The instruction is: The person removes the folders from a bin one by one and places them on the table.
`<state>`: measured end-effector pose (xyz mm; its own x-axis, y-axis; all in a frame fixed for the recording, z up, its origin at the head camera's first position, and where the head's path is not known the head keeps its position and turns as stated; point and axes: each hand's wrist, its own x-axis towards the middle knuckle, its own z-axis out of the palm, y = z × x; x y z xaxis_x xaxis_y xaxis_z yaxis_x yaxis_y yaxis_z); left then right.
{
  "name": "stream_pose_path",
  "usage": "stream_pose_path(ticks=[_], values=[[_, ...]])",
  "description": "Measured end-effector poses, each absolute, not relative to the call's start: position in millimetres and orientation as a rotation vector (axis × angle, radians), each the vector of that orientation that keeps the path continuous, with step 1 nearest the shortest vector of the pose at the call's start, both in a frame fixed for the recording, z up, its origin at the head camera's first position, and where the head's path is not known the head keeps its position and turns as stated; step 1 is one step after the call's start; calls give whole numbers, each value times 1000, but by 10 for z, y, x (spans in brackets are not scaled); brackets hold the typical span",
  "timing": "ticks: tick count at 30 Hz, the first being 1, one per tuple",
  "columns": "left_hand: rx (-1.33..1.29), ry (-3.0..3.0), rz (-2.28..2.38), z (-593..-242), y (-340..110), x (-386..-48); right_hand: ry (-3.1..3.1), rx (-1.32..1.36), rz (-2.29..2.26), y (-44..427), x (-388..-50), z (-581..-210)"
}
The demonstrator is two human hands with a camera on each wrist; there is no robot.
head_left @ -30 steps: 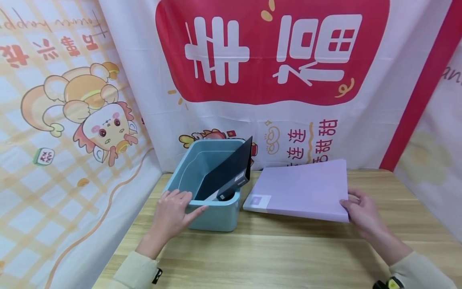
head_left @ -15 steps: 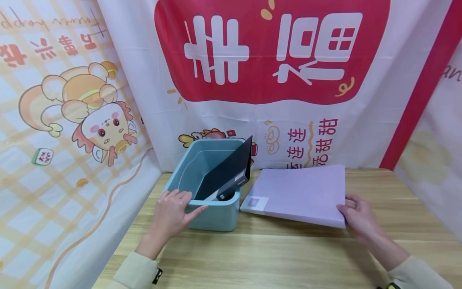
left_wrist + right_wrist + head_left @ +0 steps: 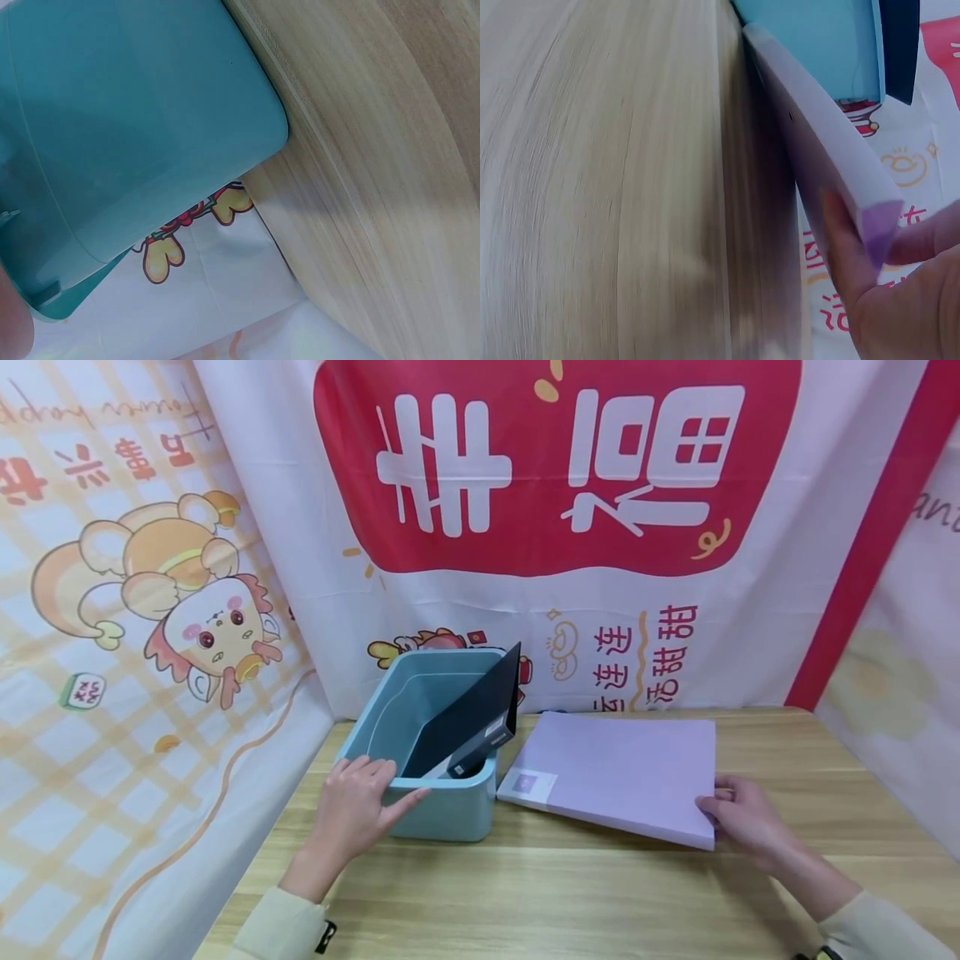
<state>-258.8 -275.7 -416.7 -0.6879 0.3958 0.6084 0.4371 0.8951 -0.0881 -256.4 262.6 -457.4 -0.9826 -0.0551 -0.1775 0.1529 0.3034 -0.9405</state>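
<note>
A lilac file folder [image 3: 615,777] lies tilted to the right of a teal plastic bin [image 3: 442,814]. Its left end meets the table by the bin, while its right end is raised off the surface. My right hand [image 3: 742,818] pinches the folder's right edge; the right wrist view shows the folder's spine [image 3: 832,135] between thumb and fingers. My left hand [image 3: 356,806] grips the bin's near left rim, fingers bent over it and thumb stretched along the front edge. Inside the bin a black file folder [image 3: 468,718] leans diagonally, its top sticking out above the right rim.
Everything stands on a wooden table [image 3: 570,902]. A white cloth [image 3: 435,602] with a red printed patch hangs right behind the bin and folder. Another printed cloth [image 3: 150,693] borders the table on the left.
The lilac folder's right end has come down and slightly toward me, with my right hand still pinching it. My left hand, the bin and the black folder hold their places.
</note>
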Motion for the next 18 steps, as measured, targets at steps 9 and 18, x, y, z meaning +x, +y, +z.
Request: stream_pose_path(ticks=[9, 18], values=[[-603, -2398, -88, -4147, -2761, -2589, 2463, 11, -1582, 2687, -2572, -4630], [-597, -2405, -91, -4170, -2753, -2578, 2557, 16, -1339, 2738, -2611, -4712]])
